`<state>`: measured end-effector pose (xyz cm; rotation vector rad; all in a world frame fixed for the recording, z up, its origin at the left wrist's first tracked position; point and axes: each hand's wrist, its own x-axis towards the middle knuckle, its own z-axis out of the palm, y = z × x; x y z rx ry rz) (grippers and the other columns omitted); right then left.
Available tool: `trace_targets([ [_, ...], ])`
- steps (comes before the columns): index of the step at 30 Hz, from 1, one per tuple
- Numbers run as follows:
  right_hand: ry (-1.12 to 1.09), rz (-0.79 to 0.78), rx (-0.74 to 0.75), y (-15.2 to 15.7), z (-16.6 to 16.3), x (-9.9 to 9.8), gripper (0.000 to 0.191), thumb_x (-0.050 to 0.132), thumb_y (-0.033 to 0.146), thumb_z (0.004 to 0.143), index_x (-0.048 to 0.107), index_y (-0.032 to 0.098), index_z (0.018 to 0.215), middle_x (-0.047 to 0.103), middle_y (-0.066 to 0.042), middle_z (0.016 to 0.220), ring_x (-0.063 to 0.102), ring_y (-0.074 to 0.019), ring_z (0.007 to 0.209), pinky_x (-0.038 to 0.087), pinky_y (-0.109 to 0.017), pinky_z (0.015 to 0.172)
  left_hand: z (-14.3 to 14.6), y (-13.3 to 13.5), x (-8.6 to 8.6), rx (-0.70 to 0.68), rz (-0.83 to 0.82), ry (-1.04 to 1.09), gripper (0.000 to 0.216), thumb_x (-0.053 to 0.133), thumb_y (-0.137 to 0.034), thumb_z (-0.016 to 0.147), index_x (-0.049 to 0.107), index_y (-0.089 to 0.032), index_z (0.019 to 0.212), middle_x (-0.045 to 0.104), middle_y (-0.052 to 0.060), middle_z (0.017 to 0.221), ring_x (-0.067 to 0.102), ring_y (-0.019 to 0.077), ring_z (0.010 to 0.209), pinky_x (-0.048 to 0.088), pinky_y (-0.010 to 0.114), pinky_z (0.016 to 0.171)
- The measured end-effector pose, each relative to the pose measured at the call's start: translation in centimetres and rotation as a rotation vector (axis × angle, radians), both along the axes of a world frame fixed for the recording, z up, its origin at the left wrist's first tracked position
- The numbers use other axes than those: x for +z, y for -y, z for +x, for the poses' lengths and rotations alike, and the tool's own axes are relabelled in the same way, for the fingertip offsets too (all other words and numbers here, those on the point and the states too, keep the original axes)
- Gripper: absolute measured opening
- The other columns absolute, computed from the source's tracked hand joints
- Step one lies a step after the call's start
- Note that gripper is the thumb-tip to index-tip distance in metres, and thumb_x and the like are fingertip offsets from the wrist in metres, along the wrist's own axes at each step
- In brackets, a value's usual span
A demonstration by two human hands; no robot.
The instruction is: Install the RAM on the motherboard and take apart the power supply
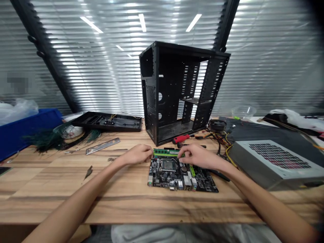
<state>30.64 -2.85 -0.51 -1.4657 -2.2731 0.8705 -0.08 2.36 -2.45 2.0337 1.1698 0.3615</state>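
Frame centre: left hand and right hand pinch the ends of the RAM stick on the board's far edge. Fingertips hide both ends. Bare bench in front; case close behind.

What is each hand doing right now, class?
Left hand: closed on the left end of the RAM stick.
Right hand: closed on its right end, over the motherboard.

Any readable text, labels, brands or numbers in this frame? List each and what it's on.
None legible.
Memory stick: the label is a blur.
Motherboard: markings too small to read.
Power supply: no label shows.
Computer case: no marking shows.
Both hands, left hand and right hand, carry no text.
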Motion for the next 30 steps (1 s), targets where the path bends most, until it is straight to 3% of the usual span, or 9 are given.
trace_targets([
  [8,0.153,0.164,-0.034,0.4,-1.2,-0.2,0.015,0.071,0.035,0.086,0.077,0.022,0.088,0.068,0.002,0.065,0.057,-0.0139,0.059,0.033,-0.028,0.059,-0.1,0.0,-0.1,-0.020,0.022,0.015,0.030,0.049,-0.036,0.089,0.068,-0.015,0.080,0.067,0.005,0.068,0.054,0.0158,0.056,0.039,0.027,0.056],
  [14,0.179,0.220,-0.014,0.3,-1.6,-1.1,0.015,0.069,0.034,0.088,0.078,0.022,0.087,0.071,0.000,0.067,0.060,-0.0152,0.063,0.033,-0.028,0.061,0.0,0.0,0.0,-0.024,0.044,-0.011,0.032,0.045,-0.037,0.092,0.067,-0.015,0.081,0.067,0.005,0.069,0.054,0.0159,0.057,0.039,0.027,0.058],
  [19,0.100,0.270,-0.010,0.6,-0.3,0.8,0.018,0.066,0.034,0.090,0.079,0.021,0.088,0.073,-0.001,0.073,0.062,-0.0152,0.064,0.036,-0.027,0.062,0.1,0.3,0.5,-0.047,0.075,-0.048,0.042,0.045,-0.047,0.097,0.062,-0.016,0.073,0.063,0.002,0.067,0.054,0.0162,0.062,0.038,0.027,0.063],
  [21,-0.030,0.352,-0.132,0.5,1.3,2.3,0.023,0.065,0.038,0.092,0.079,0.020,0.089,0.075,-0.002,0.078,0.064,-0.0161,0.068,0.040,-0.027,0.064,0.0,0.5,0.8,-0.073,0.122,-0.088,0.050,0.046,-0.057,0.098,0.061,-0.016,0.072,0.061,0.001,0.066,0.052,0.0159,0.064,0.035,0.027,0.063],
  [25,-0.193,0.660,-0.547,0.0,4.6,4.3,0.032,0.063,0.048,0.094,0.077,0.019,0.093,0.073,-0.003,0.074,0.064,-0.0182,0.067,0.043,-0.029,0.066,0.0,0.9,1.2,-0.115,0.230,-0.171,0.056,0.048,-0.066,0.097,0.059,-0.017,0.073,0.056,-0.002,0.066,0.048,0.0147,0.065,0.029,0.026,0.062],
  [27,-0.082,0.733,-0.608,-0.6,5.3,4.2,0.029,0.061,0.044,0.096,0.075,0.020,0.094,0.074,-0.003,0.077,0.065,-0.0189,0.070,0.044,-0.030,0.068,0.0,1.1,1.3,-0.135,0.239,-0.170,0.053,0.052,-0.064,0.096,0.060,-0.017,0.074,0.056,-0.003,0.067,0.048,0.0142,0.066,0.028,0.026,0.062],
  [30,0.322,0.740,-0.441,-1.7,4.2,2.9,0.021,0.054,0.028,0.100,0.073,0.021,0.106,0.076,-0.007,0.102,0.068,-0.0220,0.091,0.045,-0.029,0.070,0.1,1.4,1.4,-0.129,0.269,-0.181,0.051,0.054,-0.061,0.095,0.059,-0.017,0.071,0.055,-0.003,0.066,0.045,0.0133,0.064,0.025,0.026,0.060],
])
